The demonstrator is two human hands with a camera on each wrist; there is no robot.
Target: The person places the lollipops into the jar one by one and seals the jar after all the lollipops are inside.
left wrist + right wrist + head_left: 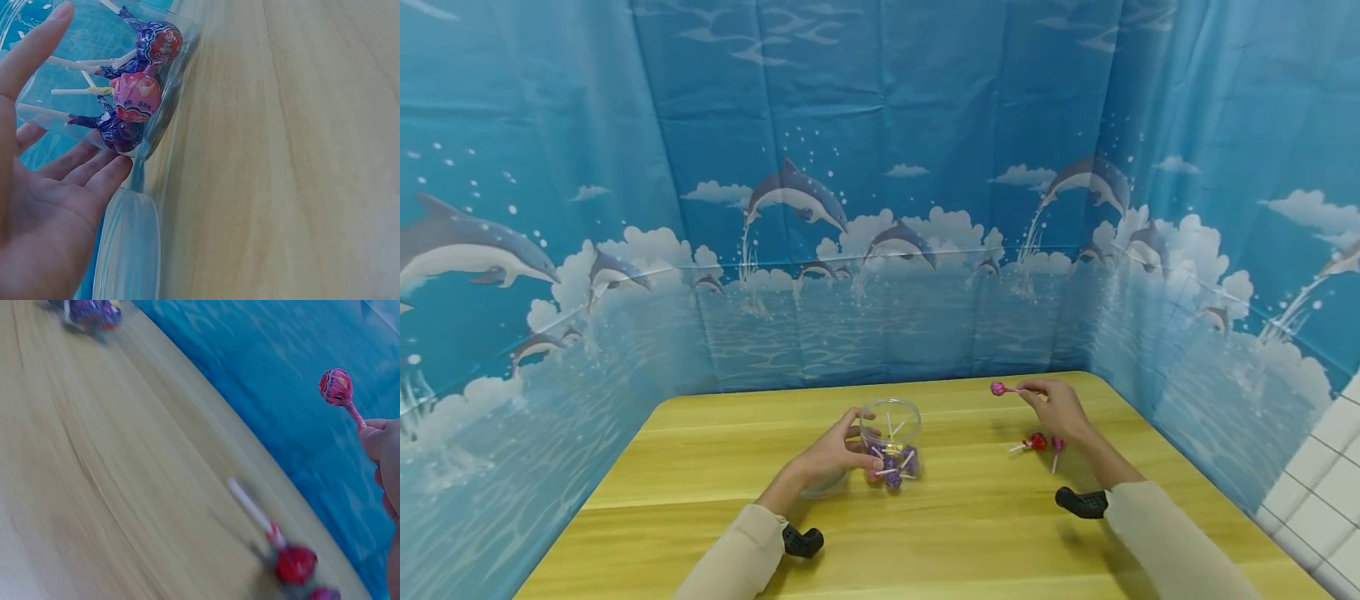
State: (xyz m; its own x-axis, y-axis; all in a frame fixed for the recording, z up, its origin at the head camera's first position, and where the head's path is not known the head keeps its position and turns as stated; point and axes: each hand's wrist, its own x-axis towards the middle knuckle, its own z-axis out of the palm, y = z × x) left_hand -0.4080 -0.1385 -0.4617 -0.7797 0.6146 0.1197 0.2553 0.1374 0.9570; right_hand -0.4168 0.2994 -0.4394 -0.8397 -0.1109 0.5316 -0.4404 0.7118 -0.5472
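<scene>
My left hand (831, 450) grips the side of a clear plastic jar (904, 410), thumb in front and fingers behind. Purple lollipops (892, 478) and a pink lollipop (136, 98) lie inside, white sticks pointing various ways. My right hand (1060, 408) pinches the stick of another pink lollipop (997, 388) above the table's right side, its wrapped head pointing left. Below that hand, a red lollipop (1037, 441) and a dark pink lollipop (1057, 444) rest on the table. A round clear lid (128, 250) lies beside the jar, partly behind my left hand in the head view.
The yellow wood-grain table (970, 533) reaches back to a blue dolphin-print curtain (880, 317), which also runs along the left and right sides. White tiles (1318, 483) show at the far right. Each wrist carries a black camera mount (1081, 502).
</scene>
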